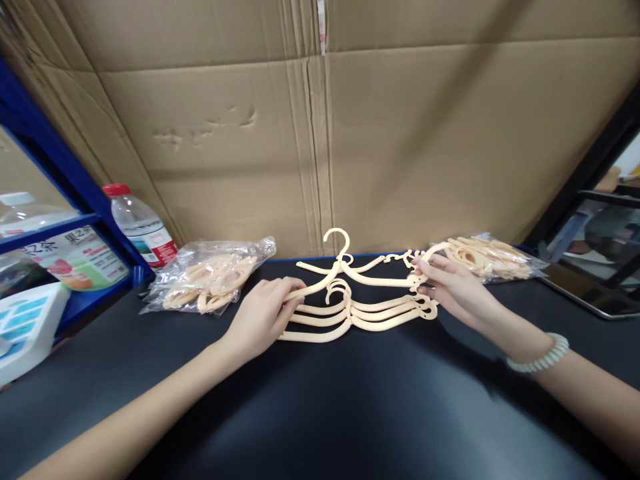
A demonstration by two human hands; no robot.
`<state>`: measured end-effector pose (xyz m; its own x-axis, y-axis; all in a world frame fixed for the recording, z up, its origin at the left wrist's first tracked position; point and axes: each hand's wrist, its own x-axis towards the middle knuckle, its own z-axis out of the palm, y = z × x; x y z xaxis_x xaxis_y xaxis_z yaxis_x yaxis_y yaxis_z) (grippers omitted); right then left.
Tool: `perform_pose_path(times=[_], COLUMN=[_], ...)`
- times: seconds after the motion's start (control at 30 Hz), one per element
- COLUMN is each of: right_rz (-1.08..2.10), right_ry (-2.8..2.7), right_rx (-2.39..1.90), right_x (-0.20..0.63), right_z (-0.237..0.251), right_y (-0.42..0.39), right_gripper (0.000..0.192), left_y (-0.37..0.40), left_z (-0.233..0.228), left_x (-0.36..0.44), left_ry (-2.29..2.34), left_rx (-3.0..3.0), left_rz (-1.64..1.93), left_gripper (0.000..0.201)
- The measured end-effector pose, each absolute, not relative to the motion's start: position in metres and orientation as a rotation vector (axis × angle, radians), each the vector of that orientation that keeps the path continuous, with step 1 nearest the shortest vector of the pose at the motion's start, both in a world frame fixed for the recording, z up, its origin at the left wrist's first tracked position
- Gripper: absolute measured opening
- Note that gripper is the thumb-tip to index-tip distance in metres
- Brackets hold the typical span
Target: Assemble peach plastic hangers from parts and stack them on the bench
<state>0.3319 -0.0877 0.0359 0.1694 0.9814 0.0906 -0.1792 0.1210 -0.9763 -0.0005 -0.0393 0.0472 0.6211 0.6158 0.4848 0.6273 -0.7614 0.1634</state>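
My left hand (265, 310) pinches the left arm of a cream plastic clothes hanger (375, 279) whose hook points away from me. At the hanger's other end is my right hand (450, 283), its thumb and fingers closed around the tip. Below the held hanger, several matching hangers (385, 325) lie stacked on the black table (340, 413), their left ends partly behind my left hand. Another hanger piece (370, 265) lies just behind it, with small hooked connectors (399, 256) toward my right fingers. A curved cream piece passes behind the right fingertips; whether they touch it I cannot tell.
Clear plastic bags of cream hanger parts lie at left (210, 277) and right (487, 257). A red-capped bottle (145, 230) stands by a blue shelf frame (75, 167). At far right is a dark glossy tablet-like panel (575, 290). Cardboard (225, 160) walls the back.
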Motion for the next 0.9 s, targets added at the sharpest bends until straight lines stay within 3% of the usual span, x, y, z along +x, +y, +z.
perform_pose_path(times=[0.27,0.5,0.67,0.9], right_rz=[1.278,1.273,1.062,0.632], right_ry=[-1.127,-1.515,-1.974,-2.149], right_rx=[-1.139,-1.382,-1.516,-1.653], right_x=[0.376,0.406,0.412,0.395], right_z=[0.050,0.057,0.065,0.066], right_y=[-0.078,-0.085,-0.089,-0.089], right_gripper=[0.028,0.023,0.026,0.032], left_y=[-0.048,-0.056,-0.062,-0.075], left_z=[0.090,0.085,0.077,0.076], left_x=[-0.010,-0.007,-0.002,0.005], left_ry=[-0.672,-0.577,-0.584,-0.683], left_rx=[-2.895,-3.052,-3.106,-2.934], left_rz=[-0.419,-0.128,-0.036,0.056], left_gripper=[0.019,0.014,0.011,0.009])
